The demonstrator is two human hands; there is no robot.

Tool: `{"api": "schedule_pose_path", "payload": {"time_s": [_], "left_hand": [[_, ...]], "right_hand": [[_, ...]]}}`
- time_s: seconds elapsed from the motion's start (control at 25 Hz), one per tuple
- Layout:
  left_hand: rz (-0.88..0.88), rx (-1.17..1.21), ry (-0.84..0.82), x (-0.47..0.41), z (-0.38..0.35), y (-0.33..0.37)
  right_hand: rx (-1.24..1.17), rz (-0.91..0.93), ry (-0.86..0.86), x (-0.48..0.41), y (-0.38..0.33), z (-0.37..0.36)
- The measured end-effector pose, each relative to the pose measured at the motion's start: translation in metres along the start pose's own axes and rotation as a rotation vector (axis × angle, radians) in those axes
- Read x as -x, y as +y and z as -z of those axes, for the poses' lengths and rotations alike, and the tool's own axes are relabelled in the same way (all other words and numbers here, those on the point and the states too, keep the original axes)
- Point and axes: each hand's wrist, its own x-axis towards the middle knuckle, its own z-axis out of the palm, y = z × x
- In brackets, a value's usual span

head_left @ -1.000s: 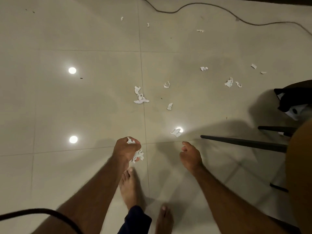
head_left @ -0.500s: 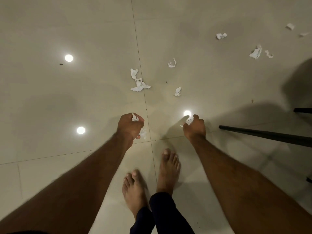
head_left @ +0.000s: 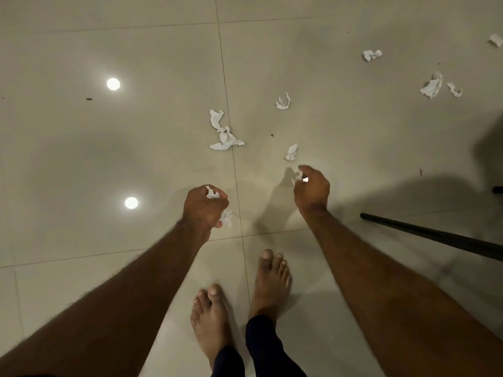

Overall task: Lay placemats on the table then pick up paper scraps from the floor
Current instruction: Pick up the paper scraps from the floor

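head view, looking straight down at a pale tiled floor (head_left: 81, 159). our left hand (head_left: 204, 206) is curled into a fist around a wad of paper scraps (head_left: 212, 192); white bits poke out at the top of the fist and below the fingers. our right hand (head_left: 312, 187) has its fingers pinched closed on a small white scrap (head_left: 300, 176), held just above the tile.

loose scraps on the floor ahead of both hands: a long twisted piece (head_left: 223, 132) lying across a grout line, a small crumpled one (head_left: 291, 152) just beyond the right hand, a curled one (head_left: 283, 101) farther out. well off to the right, a crumpled bit (head_left: 371, 54), a larger scrap (head_left: 432, 86) with a thin sliver (head_left: 454, 90) beside it, and one at the frame edge (head_left: 496, 39).

two round light reflections (head_left: 113, 84) shine on the tiles to the left. a dark rod-like leg (head_left: 430, 235) slants in from the right edge. our bare feet (head_left: 269, 278) stand between the forearms, dark trouser cuffs (head_left: 269, 346) at the ankles. no placemats or table in view.
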Motion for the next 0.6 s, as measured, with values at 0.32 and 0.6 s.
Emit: {"api": "schedule_pose_path", "payload": {"time_s": [0.32,0.6], "left_hand": [[0.028,0.067,0.025,-0.022,0.001,0.004],[0.042,0.096,0.050,-0.033,0.006,0.006]], "right_hand": [[0.187,0.188,-0.039,-0.058,-0.049,-0.013],[0.386,0.373,-0.143,-0.063,-0.052,-0.028]]}}
